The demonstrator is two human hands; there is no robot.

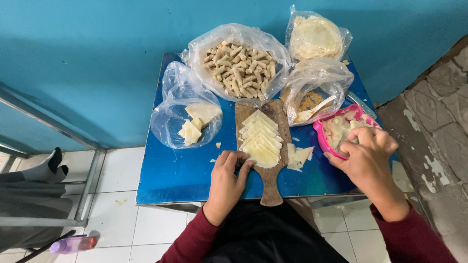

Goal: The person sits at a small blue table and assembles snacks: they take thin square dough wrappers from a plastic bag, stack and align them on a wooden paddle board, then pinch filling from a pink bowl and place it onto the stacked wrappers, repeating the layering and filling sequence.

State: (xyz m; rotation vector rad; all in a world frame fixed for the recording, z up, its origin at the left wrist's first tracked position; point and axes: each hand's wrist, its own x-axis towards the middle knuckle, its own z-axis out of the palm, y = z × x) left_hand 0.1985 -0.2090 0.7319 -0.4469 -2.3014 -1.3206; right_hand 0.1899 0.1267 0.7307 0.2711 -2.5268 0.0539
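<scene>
Our left hand (pixel 228 176) rests at six o'clock on the blue table (pixel 170 170), fingers touching the pale wrappers (pixel 261 141) on the wooden board (pixel 269 185). Our right hand (pixel 366 156), at four o'clock, pinches filling in the pink bowl (pixel 321 139).

Single view, head-worn camera: looks steeply down from above the seated person onto a small blue table (pixel 185 175) set against a teal wall (pixel 97 58), close enough that both forearms enter from the bottom edge. Frame takes in the whole tabletop, white floor tiles (pixel 122 224) at left (a second view is not supplied).
</scene>
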